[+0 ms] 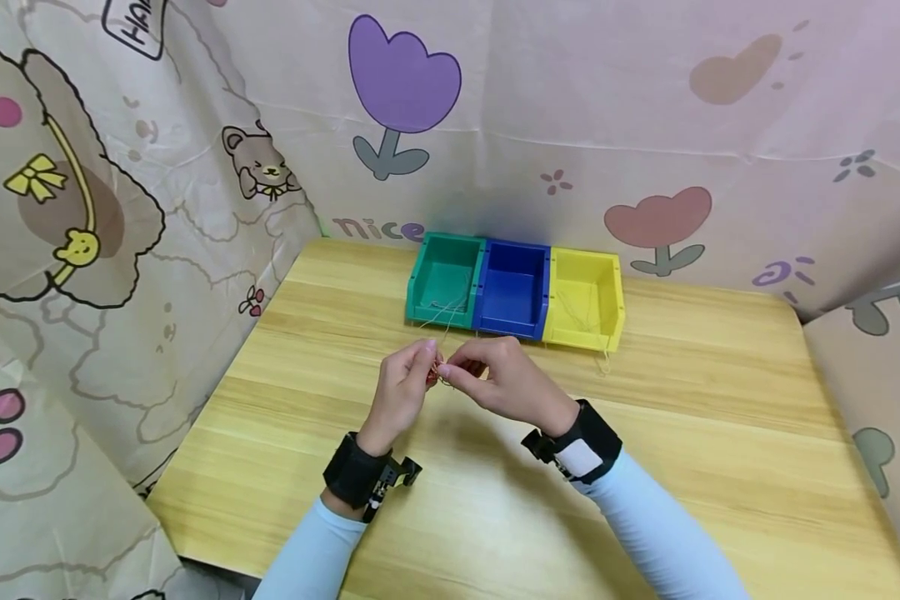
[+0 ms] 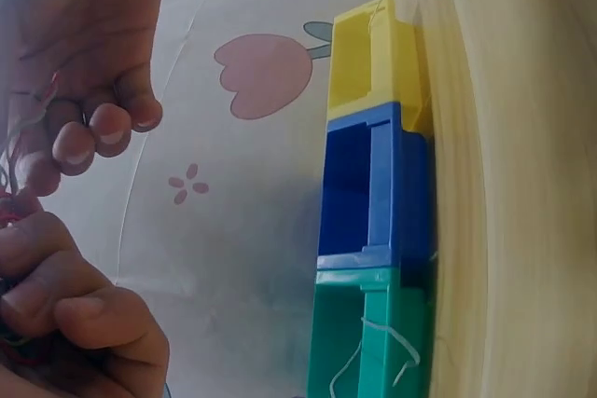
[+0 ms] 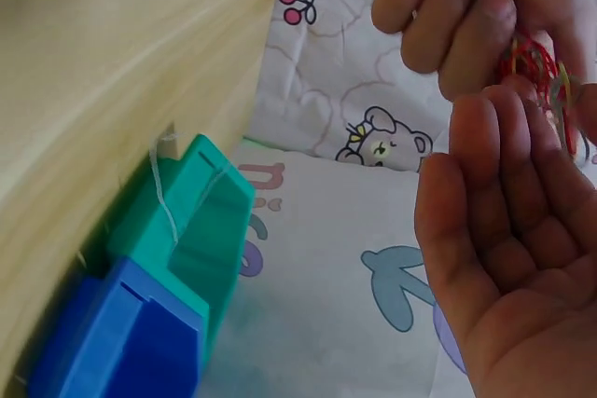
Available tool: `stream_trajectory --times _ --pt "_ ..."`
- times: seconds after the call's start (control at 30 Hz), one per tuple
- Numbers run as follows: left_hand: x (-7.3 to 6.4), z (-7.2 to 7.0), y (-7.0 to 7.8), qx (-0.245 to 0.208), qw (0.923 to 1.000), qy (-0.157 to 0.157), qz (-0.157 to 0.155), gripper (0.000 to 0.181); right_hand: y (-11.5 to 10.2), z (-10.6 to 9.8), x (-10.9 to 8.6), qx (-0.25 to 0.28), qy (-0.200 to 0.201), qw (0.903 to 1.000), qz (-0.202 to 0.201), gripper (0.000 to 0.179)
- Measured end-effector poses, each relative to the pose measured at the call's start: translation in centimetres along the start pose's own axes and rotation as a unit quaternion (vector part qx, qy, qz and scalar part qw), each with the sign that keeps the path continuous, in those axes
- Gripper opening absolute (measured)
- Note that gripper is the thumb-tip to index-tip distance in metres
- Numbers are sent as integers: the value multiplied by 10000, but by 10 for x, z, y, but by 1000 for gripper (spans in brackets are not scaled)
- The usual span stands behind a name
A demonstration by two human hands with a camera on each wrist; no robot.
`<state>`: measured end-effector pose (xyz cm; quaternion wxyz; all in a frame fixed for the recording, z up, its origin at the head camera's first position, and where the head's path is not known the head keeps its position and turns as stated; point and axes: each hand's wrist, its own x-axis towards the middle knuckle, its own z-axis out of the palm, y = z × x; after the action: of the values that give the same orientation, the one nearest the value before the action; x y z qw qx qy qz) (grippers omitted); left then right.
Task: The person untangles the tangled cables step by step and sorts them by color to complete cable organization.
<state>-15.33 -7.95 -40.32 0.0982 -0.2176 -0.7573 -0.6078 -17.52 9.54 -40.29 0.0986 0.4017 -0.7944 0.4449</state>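
A small tangle of red, yellow and green threads is gripped in my curled left hand, above the table in front of the bins. My right hand meets it from the right, its thumb and index finger pinching strands of the tangle. The other right fingers are loosely bent, as the right wrist view shows. Part of the bundle is hidden inside the left fingers. Pale thread trails over the front of the green bin, just beyond the hands.
Beside the green bin stand a blue bin and a yellow bin, joined in a row on the wooden table. Light thread hangs over the yellow bin's front. A printed cloth rises behind the table.
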Motion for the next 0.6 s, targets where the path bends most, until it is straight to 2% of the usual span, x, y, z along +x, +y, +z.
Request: stream_trajectory --times 0.27,0.43,0.6 --pt "2 7 1 187 9998 15 21 35 2 0 -9 65 128 9999 81 15" --pt "1 9 0 231 9994 -228 94 36 4 -5 -15 -125 454 9988 116 15" --pt "-1 10 0 502 9969 -604 22 32 7 -12 -22 -504 1022 9933 182 13"
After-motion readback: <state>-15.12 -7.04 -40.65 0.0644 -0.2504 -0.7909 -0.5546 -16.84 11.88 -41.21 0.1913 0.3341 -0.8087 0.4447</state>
